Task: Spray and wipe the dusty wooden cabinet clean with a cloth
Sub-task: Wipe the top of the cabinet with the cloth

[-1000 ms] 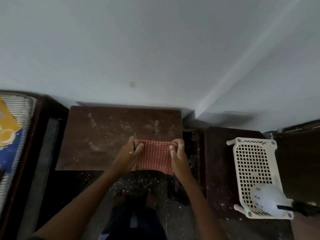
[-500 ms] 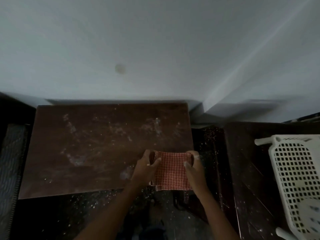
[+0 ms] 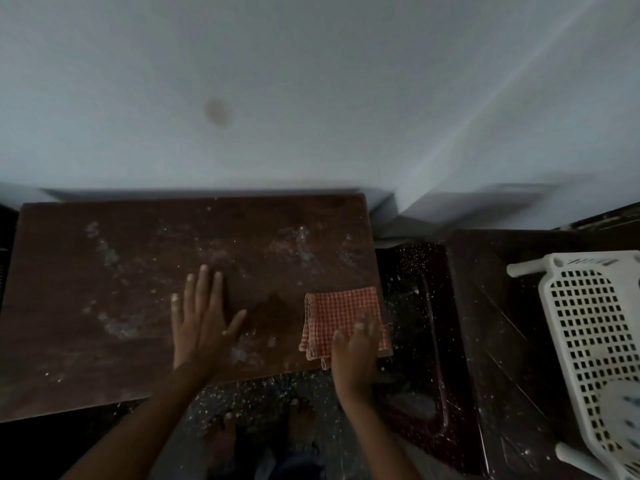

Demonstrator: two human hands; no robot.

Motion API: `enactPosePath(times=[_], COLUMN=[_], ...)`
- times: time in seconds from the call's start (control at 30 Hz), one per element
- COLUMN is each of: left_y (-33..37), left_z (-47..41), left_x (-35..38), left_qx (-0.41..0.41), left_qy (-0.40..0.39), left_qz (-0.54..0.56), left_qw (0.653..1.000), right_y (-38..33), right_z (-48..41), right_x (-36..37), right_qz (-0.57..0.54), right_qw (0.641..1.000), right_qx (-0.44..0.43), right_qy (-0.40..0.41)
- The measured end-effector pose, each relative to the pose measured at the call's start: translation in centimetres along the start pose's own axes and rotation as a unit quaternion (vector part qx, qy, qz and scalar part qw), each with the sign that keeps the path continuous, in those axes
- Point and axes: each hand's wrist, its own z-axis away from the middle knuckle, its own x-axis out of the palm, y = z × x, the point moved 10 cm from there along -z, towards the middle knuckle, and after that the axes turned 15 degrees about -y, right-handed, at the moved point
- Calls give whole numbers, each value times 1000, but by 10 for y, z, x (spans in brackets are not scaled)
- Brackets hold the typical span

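Note:
The brown wooden cabinet top (image 3: 121, 278) fills the left and middle of the head view, streaked with white dust. A folded red-checked cloth (image 3: 341, 315) lies at its front right corner. My right hand (image 3: 355, 355) rests on the cloth's near edge with fingers extended, blurred by motion. My left hand (image 3: 202, 323) lies flat on the bare wood left of the cloth, fingers spread and straight, apart from the cloth.
A white perforated plastic basket (image 3: 588, 341) sits on a dark surface (image 3: 502, 323) at the right, with a white rounded object (image 3: 623, 414) in it. A pale wall (image 3: 311, 81) rises behind the cabinet. White specks cover the dark floor (image 3: 408, 306) and my feet (image 3: 263, 431).
Both hands let go of the cloth they held up between them; it now lies on the cabinet's right corner. My left hand moved left onto bare wood. The view came closer.

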Motion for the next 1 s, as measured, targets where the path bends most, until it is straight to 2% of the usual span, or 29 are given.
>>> enactPosePath(times=[0.07,0.17,0.27,0.37,0.5,0.63,0.8,0.9,1.0], left_y=[-21,-30,-29,-29,-29,-28,-25,-22,-21], left_z=[-5,-11,-14,-16,-16,-16,-13,-11,-11], left_x=[14,29,29,30,32,31,29,27,26], left_qx=[-18,-21,-34,-37,-46,-62,-81,-78,-76], left_qy=[-46,-94,-137,-181,-214,-235,-270,-278,-294], left_qz=[-5,9,11,9,3,10,17,23,26], left_qw=[999,995,990,983,976,970,959,957,952], right_y=[-6,-6,3,19,4,-26,-32,-8,23], right_z=[0,-13,-29,-44,-62,-71,-31,-13,-17], right_x=[15,25,19,3,-6,14,50,54,39], right_qz=[-16,-34,-4,22,86,161,246,253,233], right_qw=[1000,995,986,979,982,983,966,964,971], right_qx=[19,96,157,180,130,44,-63,-65,-6], right_qy=[7,24,56,88,105,75,54,46,55])
